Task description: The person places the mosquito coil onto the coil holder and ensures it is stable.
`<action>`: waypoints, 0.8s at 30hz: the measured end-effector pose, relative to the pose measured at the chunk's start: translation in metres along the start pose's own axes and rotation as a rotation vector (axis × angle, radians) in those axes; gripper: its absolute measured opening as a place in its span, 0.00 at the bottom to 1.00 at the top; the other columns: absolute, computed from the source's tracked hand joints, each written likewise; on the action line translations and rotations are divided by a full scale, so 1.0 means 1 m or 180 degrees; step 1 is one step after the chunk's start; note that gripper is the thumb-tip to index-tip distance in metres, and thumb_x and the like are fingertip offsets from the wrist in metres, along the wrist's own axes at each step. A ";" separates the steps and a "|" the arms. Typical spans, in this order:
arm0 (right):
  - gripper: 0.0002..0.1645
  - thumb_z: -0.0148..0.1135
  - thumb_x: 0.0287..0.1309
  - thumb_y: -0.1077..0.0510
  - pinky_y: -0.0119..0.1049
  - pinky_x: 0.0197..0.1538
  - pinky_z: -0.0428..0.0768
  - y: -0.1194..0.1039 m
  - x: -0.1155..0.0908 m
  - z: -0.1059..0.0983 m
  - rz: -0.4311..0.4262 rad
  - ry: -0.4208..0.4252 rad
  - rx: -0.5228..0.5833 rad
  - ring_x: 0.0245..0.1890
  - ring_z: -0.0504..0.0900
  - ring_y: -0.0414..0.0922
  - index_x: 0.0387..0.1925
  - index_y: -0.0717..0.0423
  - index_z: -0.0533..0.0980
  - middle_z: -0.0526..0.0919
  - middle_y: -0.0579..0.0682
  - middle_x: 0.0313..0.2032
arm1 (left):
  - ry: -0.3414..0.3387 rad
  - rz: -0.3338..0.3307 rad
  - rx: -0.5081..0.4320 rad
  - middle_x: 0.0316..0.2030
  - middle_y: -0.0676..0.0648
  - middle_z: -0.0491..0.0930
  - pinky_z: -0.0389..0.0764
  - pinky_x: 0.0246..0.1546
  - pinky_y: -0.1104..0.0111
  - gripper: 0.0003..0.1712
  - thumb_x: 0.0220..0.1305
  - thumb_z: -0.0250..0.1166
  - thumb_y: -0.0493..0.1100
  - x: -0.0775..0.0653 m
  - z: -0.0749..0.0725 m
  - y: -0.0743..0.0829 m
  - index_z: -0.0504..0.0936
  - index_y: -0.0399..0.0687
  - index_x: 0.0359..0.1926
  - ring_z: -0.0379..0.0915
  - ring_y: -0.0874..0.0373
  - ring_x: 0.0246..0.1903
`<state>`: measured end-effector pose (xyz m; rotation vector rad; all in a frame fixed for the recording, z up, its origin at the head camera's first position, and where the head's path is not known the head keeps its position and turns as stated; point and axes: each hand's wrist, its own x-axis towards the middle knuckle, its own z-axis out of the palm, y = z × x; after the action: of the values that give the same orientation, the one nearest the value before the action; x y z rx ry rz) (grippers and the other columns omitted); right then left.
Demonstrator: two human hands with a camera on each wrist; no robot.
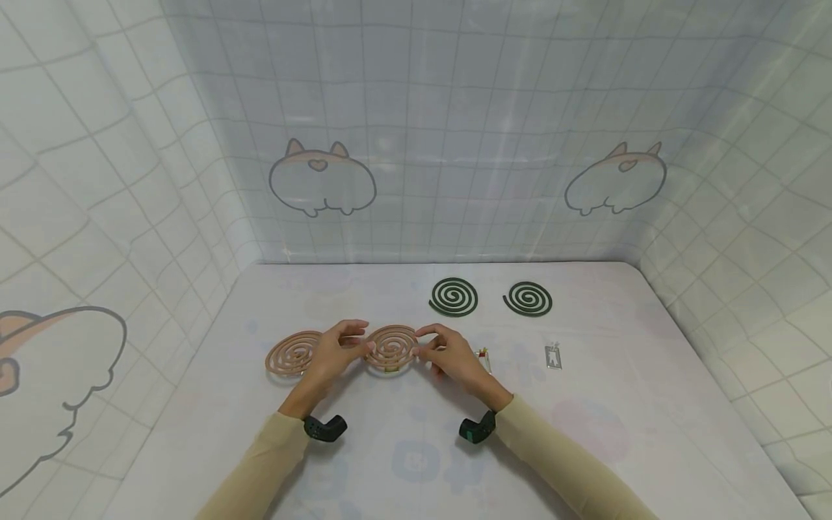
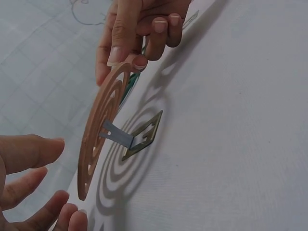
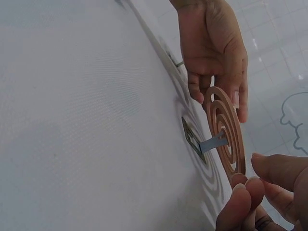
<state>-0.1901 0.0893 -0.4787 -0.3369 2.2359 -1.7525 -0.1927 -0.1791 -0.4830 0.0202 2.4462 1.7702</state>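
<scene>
A brown mosquito coil lies on the upright tab of a small metal stand, raised above the table. My right hand pinches the coil's right edge between thumb and fingers. At the coil's left edge is my left hand, its thumb and fingers spread; in the left wrist view these fingers stand apart from the rim. Another brown coil sits left of the left hand, partly hidden by it. In the right wrist view the stand's flat base is on the tabletop, under the coil.
Two green mosquito coils lie farther back on the white tabletop. Right of them, nearer, is a flat metal stand. Another small metal piece is partly hidden behind the right hand. Tile-patterned cloth walls enclose the back and sides.
</scene>
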 end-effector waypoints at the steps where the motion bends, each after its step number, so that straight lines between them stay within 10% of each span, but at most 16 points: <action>1: 0.24 0.67 0.68 0.62 0.42 0.25 0.76 -0.003 -0.001 -0.001 -0.0006 -0.0020 0.0007 0.21 0.75 0.54 0.63 0.63 0.75 0.83 0.71 0.40 | 0.0000 0.0016 -0.0002 0.62 0.39 0.75 0.77 0.56 0.55 0.31 0.65 0.74 0.42 0.000 0.000 0.000 0.77 0.44 0.66 0.73 0.45 0.60; 24: 0.25 0.68 0.68 0.59 0.39 0.23 0.78 -0.001 0.005 -0.015 -0.0128 0.0140 0.0108 0.21 0.76 0.47 0.64 0.57 0.76 0.84 0.62 0.39 | -0.0065 0.0425 -0.0035 0.61 0.37 0.76 0.74 0.60 0.53 0.27 0.66 0.73 0.44 0.007 0.004 0.029 0.78 0.48 0.64 0.72 0.46 0.60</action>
<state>-0.2001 0.1015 -0.4749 -0.3416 2.2417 -1.8333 -0.2008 -0.1651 -0.4572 0.2044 2.4738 1.8257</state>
